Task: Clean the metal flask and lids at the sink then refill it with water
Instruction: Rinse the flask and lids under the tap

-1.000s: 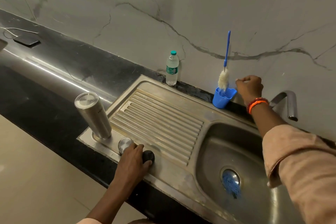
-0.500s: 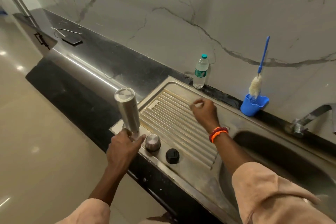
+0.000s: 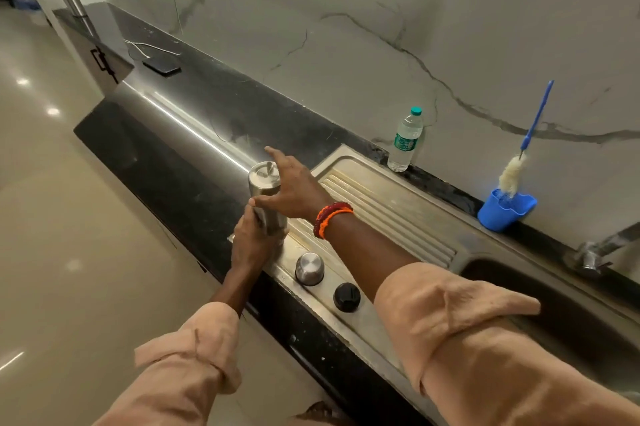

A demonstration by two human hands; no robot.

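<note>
The metal flask (image 3: 265, 197), standing inverted at the drainboard's (image 3: 398, 207) 9 o'clock corner, is being gripped low by the left hand (image 3: 251, 242), while the right hand (image 3: 292, 188), fingers spread, is being laid against it. The steel lid (image 3: 309, 268) and black lid (image 3: 346, 297) are lying apart at 5 o'clock of it; refilling is judged still left. Farther, a plastic bottle (image 3: 405, 140) and brush cup (image 3: 505, 212) are being kept against the marble wall (image 3: 346, 27).

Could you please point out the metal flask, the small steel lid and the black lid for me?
metal flask (image 3: 264, 180): head view, on its flat top end.
steel lid (image 3: 309, 267): head view, on its domed top.
black lid (image 3: 346, 297): head view, on its top face.
</note>
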